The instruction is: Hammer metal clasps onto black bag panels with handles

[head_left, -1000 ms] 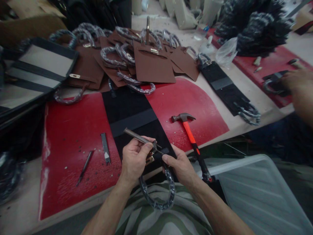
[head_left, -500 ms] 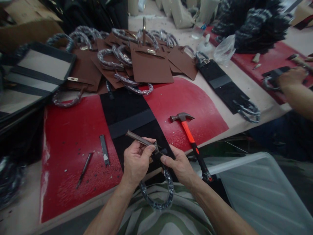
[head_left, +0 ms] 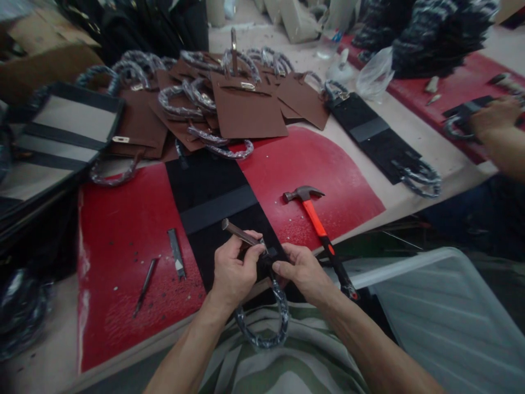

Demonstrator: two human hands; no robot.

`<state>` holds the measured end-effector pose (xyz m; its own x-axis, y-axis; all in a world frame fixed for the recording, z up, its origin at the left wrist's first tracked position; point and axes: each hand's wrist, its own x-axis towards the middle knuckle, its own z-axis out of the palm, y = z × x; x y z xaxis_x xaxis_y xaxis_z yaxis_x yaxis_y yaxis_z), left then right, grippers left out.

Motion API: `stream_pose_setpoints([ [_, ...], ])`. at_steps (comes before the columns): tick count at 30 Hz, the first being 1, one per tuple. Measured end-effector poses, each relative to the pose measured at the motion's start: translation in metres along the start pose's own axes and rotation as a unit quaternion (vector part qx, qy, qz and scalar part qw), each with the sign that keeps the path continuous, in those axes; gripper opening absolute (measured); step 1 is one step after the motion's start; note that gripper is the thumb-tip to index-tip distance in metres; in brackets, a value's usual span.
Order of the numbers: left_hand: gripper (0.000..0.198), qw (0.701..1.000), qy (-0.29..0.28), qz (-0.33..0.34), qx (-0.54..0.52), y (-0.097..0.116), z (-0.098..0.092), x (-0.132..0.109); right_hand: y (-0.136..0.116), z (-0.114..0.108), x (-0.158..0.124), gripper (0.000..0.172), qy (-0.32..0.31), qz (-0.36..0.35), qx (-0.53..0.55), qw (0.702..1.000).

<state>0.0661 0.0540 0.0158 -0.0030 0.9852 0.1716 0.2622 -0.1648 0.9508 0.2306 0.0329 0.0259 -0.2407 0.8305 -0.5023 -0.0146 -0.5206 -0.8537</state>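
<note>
A long black bag panel (head_left: 205, 180) lies over the red mat, its near end lifted at the table edge. My left hand (head_left: 235, 268) is closed around a metal punch-like rod (head_left: 238, 231), whose thick end points up and left; its lower end meets the panel by the handle base. My right hand (head_left: 301, 271) pinches the panel's edge, thumb on top. From that end a plastic-wrapped loop handle (head_left: 266, 342) hangs over my lap. A claw hammer (head_left: 314, 216) with an orange and black grip rests right of the panel, its handle jutting past the edge.
On the red mat (head_left: 118, 219) lie a flat metal tool (head_left: 176, 254) and a thin dark rod (head_left: 145, 287). Brown bag panels (head_left: 250, 112) are heaped behind. Another black panel (head_left: 371, 134) lies right. A co-worker's hand (head_left: 498, 115) works beyond; a translucent bin (head_left: 447, 306) stands below.
The rod in my left hand is tilted a little more steeply, and its tip sits closer in at the panel. My right hand keeps its pinch. The whole view has shifted slightly.
</note>
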Motion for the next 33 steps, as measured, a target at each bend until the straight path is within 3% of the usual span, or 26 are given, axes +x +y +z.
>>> stream_pose_setpoints([
  [5, 0.014, 0.999, -0.008, 0.024, 0.026, -0.01, 0.005, -0.003, 0.003, -0.004, -0.01, 0.008, 0.039, 0.034, -0.065, 0.997],
  [10, 0.013, 0.992, -0.01, 0.091, 0.091, -0.013, 0.007, -0.006, 0.012, -0.018, -0.029, 0.011, 0.075, -0.034, -0.126, 0.989],
  [13, 0.013, 0.986, -0.006, 0.12, 0.113, -0.013, 0.008, -0.008, 0.018, -0.038, -0.038, 0.019, 0.156, -0.086, -0.144, 0.973],
  [15, 0.012, 0.98, -0.003, 0.149, 0.13, -0.013, 0.009, -0.009, 0.02, -0.055, -0.041, 0.023, 0.252, -0.138, -0.198, 0.937],
  [18, 0.01, 0.968, -0.006, 0.194, 0.157, -0.015, 0.011, -0.011, 0.022, -0.081, -0.041, 0.023, 0.362, -0.222, -0.337, 0.84],
  [20, 0.009, 0.961, -0.014, 0.218, 0.172, -0.016, 0.013, -0.012, 0.023, -0.094, -0.04, 0.024, 0.376, -0.243, -0.421, 0.789],
  [22, 0.01, 0.954, -0.019, 0.234, 0.184, -0.017, 0.014, -0.013, 0.025, -0.1, -0.037, 0.026, 0.36, -0.219, -0.475, 0.772],
  [26, 0.012, 0.946, -0.018, 0.258, 0.198, -0.018, 0.016, -0.015, 0.026, -0.098, -0.035, 0.031, 0.293, -0.122, -0.494, 0.81],
  [29, 0.012, 0.941, -0.02, 0.269, 0.206, -0.018, 0.018, -0.015, 0.017, -0.092, -0.034, 0.027, 0.253, -0.087, -0.472, 0.84],
  [31, 0.013, 0.94, -0.019, 0.271, 0.206, -0.018, 0.019, -0.015, 0.008, -0.088, -0.032, 0.018, 0.209, -0.073, -0.355, 0.908],
  [33, 0.013, 0.943, -0.022, 0.266, 0.199, -0.018, 0.021, -0.015, 0.0, -0.083, -0.026, 0.017, 0.117, -0.029, -0.122, 0.985],
])
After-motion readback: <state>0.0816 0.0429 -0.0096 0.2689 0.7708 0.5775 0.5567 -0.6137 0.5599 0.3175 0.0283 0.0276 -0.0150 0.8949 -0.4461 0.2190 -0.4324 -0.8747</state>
